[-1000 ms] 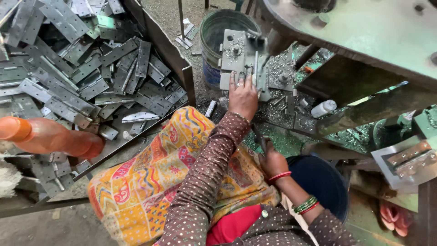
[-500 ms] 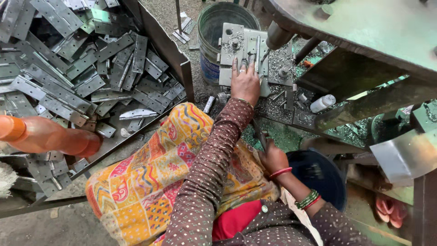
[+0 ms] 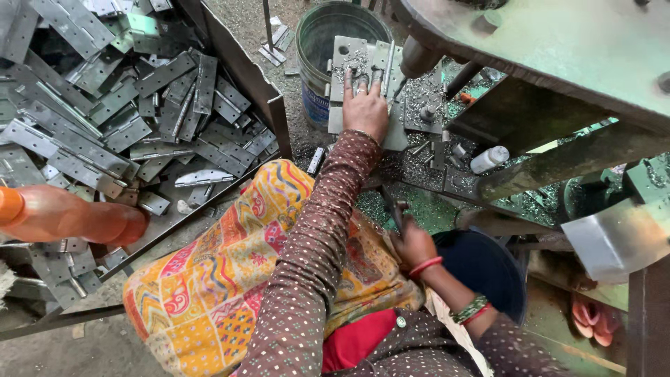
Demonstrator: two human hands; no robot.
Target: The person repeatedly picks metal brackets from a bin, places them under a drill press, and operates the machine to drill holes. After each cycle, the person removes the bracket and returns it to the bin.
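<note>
My left hand (image 3: 364, 106) lies flat with fingers spread on a grey metal jig plate (image 3: 343, 54) covered in metal shavings, just left of the drill spindle (image 3: 417, 59) of a green machine. It grips nothing. My right hand (image 3: 413, 242), with red bangles at the wrist, is closed around a thin dark metal handle (image 3: 391, 207) close to my lap. A yellow patterned cloth (image 3: 209, 293) covers my knee.
A metal tray (image 3: 241, 66) at the left holds a heap of several grey hinge plates (image 3: 105, 126). A green bucket (image 3: 315, 42) stands behind the jig. An orange bottle (image 3: 63, 216) lies at the left edge. A white small bottle (image 3: 488, 159) and the machine's green table (image 3: 558, 49) are at the right.
My left hand has slid forward over the jig plate, fingers now spread on it under the spindle. My right hand has stayed on the handle.
</note>
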